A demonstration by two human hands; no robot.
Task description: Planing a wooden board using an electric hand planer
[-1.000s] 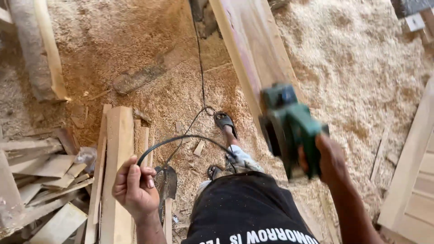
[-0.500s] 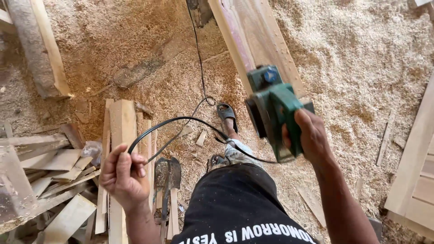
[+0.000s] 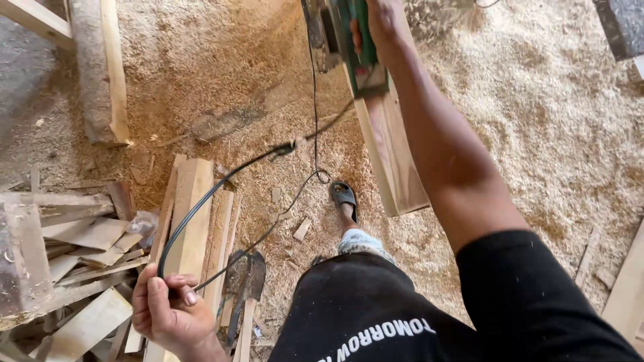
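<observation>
Left hand (image 3: 171, 315): fingers curled tight around a looped black power cable (image 3: 201, 208), low at the frame's left.
Right hand (image 3: 384, 20): fingers wrapped on the green electric hand planer (image 3: 350, 33), arm stretched to the top edge.
Planer position: resting on the long pale wooden plank (image 3: 396, 154).
Cable run: from left hand up towards the planer.
Surroundings: sawdust-covered floor (image 3: 537, 134); pile of wood offcuts (image 3: 74, 248) beside the left hand.
</observation>
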